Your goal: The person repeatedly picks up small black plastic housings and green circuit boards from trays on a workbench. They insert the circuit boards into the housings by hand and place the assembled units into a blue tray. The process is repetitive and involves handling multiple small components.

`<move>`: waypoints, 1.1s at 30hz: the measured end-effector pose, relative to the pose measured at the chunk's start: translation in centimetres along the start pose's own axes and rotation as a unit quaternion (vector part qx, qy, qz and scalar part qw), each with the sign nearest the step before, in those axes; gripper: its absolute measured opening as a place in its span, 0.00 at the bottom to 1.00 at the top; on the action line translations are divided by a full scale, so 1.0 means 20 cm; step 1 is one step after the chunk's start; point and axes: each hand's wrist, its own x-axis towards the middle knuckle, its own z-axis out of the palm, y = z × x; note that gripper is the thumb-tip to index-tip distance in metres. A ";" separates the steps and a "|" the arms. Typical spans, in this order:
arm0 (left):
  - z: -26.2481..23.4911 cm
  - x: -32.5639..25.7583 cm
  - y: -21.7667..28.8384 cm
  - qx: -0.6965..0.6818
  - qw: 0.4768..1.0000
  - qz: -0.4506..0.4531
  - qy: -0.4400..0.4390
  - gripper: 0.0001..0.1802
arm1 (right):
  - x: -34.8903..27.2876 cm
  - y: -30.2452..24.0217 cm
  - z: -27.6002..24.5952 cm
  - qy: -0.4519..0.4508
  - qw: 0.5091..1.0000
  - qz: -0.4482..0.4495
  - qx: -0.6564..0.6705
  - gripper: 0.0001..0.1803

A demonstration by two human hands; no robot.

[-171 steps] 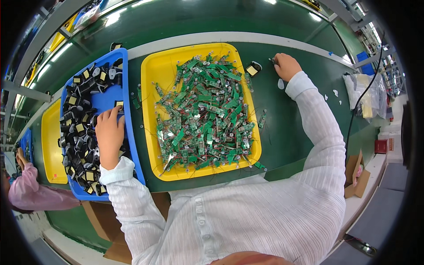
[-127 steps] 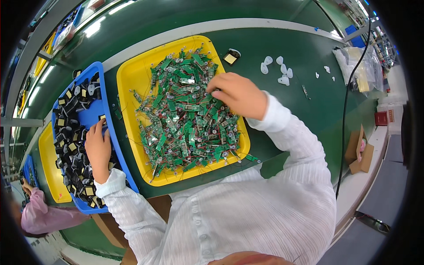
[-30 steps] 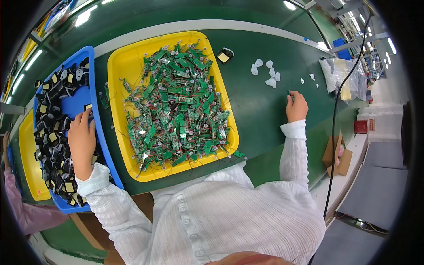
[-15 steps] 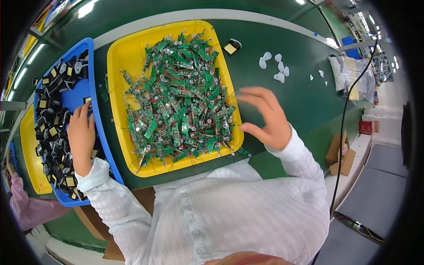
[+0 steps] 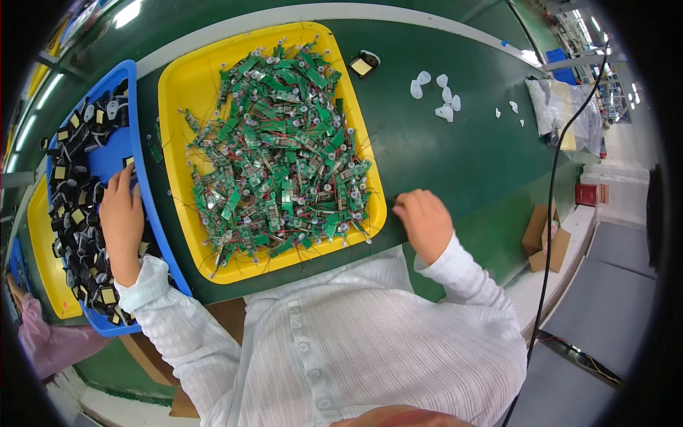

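My left hand (image 5: 122,219) reaches over the blue tray (image 5: 144,171) at the left, fingers stretched out and slightly apart. Its fingertips come up to a small black part with a pale yellow pad (image 5: 129,162); whether they touch it is unclear. Black parts (image 5: 73,220) with pale pads and grey pieces fill much of this tray. In the middle, a yellow tray (image 5: 178,92) is heaped with green circuit boards (image 5: 281,146) with thin wires and small round discs. Just off its lower right edge, my right hand (image 5: 428,226) is closed; anything in its fingers is hidden.
One black part with a pale pad (image 5: 364,64) lies beyond the yellow tray. Several flat white pieces (image 5: 445,112) are on the green table (image 5: 455,167). A clear plastic bag (image 5: 565,114) is at the right; a black cable (image 5: 553,192) hangs in front. Another person's sleeve (image 5: 53,338) shows at far left.
My right hand has drawn down and its spread fingers have closed. A loose board by the yellow tray's lower right corner no longer shows. My left hand stays over the blue tray.
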 end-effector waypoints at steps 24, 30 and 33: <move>-0.03 -0.01 0.05 0.006 0.999 -0.007 0.050 0.16 | 0.85 -0.22 -0.04 -0.248 0.858 -0.373 0.252 0.31; -0.05 0.00 0.05 0.030 0.997 -0.031 0.071 0.09 | 1.05 0.32 -0.03 -0.010 0.989 0.044 0.140 0.18; -0.05 0.00 0.06 0.029 0.995 -0.035 0.083 0.08 | 1.06 0.49 0.14 0.008 0.997 0.056 0.046 0.14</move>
